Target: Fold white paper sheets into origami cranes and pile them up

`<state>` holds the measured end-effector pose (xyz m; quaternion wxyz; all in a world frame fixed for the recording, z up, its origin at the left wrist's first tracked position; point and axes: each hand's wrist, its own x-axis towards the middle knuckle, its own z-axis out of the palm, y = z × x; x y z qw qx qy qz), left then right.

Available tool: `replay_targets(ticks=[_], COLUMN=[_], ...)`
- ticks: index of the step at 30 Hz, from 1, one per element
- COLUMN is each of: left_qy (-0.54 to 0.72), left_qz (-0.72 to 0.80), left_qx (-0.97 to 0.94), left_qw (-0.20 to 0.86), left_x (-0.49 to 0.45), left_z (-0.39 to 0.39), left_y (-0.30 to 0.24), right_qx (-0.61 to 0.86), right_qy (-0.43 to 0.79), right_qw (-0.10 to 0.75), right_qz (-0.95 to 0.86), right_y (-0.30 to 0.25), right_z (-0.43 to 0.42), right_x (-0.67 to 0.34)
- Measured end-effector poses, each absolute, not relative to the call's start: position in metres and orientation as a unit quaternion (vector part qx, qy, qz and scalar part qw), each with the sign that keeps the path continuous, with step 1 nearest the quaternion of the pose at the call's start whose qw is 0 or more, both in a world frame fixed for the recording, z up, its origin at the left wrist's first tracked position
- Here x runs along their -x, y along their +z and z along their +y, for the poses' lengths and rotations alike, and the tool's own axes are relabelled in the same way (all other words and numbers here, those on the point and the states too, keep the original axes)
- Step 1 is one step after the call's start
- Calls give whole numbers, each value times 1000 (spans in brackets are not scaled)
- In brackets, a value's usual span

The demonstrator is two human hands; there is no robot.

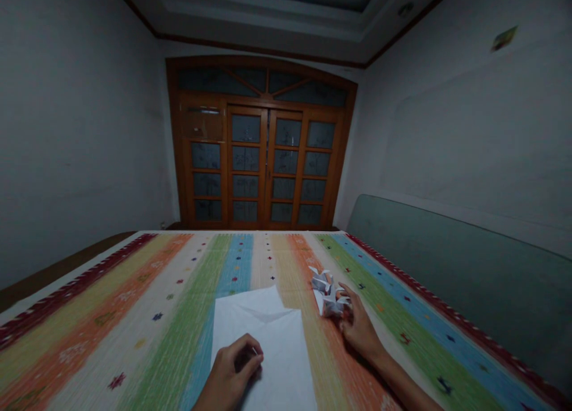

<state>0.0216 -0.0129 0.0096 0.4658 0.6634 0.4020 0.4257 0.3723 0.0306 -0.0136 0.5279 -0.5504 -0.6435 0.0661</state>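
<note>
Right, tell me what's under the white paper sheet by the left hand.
The white paper sheet lies flat on a striped woven cover, with green and blue bands running beneath its left edge. The left hand rests on top. Whatever is directly beneath the sheet is covered and cannot be seen.

Bare left hand (227, 370), bare right hand (360, 330), uncovered forearm (402, 381) (the right)

From my remote view, a woven striped cover (235, 262) runs in red, orange, cream, green and blue bands dotted with small stars. On it lie a plain white paper sheet (268, 354) and a white folded paper shape (329, 295). Beyond stands a reddish-brown wooden door (261, 161).
</note>
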Motion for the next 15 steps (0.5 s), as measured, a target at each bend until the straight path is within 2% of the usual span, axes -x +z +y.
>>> replay_targets(ticks=[5, 9, 12, 15], left_qy=[426, 429, 429, 432], left_qz=[406, 406, 404, 412], left_qx=[-656, -649, -652, -653], left_qw=[473, 478, 477, 466], left_x=[-23, -24, -23, -23], left_z=[-16, -16, -16, -15], left_y=[14, 15, 14, 13], right_qx=[570, 520, 446, 383], right_qy=[-18, -108, -114, -84], right_qw=[557, 579, 575, 522], right_qz=[-603, -619, -677, -757], right_y=[-3, 16, 26, 34], right_z=[23, 13, 4, -5], right_x=[-374, -359, -338, -312])
